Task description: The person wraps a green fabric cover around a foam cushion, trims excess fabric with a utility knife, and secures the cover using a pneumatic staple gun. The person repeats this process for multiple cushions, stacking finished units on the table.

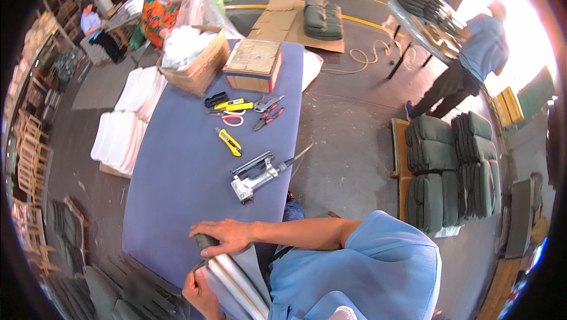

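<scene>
Cushion piece (239,287) is in both my hands, close to my belly, by the near end of the blue table (183,172). It has a dark green end, white strips along it and pale grey cloth at the side. My right hand (227,236) is bent over the green end and grips it. My left hand (202,294) is lower down, with its fingers curled on the edge of the piece. I cannot tell just how hard it pinches.

Past my hands, a silver staple gun (255,178) lies on the table, with a thin hose at its back. A yellow box cutter (229,142) lies near it. Farther off, scissors (234,121) with red and white handles lie just beside red-handled pliers (269,119). At the far end sit a closed box (253,65) and an open carton (204,75) with fluffy white stuffing (186,46) in it.

White pads (121,134) are piled to the left of the table. Green cushions (433,172) are stacked on the right. Behind them, a person in a blue shirt (483,46) stands by a round table (407,23).
</scene>
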A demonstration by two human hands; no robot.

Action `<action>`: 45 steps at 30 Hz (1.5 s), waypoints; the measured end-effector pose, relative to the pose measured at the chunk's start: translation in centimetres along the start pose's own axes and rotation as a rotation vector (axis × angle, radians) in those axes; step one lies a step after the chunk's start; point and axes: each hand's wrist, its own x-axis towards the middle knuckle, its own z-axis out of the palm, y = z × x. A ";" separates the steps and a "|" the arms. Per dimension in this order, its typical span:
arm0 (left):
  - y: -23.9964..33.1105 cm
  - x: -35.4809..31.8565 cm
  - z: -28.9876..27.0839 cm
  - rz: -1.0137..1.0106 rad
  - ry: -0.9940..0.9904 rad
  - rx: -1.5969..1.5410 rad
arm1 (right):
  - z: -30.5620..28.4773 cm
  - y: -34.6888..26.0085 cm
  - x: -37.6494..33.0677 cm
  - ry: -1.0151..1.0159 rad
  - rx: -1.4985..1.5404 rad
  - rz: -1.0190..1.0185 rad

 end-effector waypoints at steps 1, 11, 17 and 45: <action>-1.4 0.9 1.3 -0.040 -0.023 -0.058 | -0.2 1.4 0.4 0.016 -0.017 0.009; -2.2 7.7 8.2 -0.356 0.075 -0.328 | -4.9 8.1 4.4 -0.075 0.114 0.174; -2.7 11.8 12.0 -0.519 0.099 -0.251 | -8.1 13.9 7.0 -0.130 0.120 0.282; -4.1 7.4 11.3 0.239 0.027 0.222 | -5.6 7.0 -2.6 0.277 0.895 0.312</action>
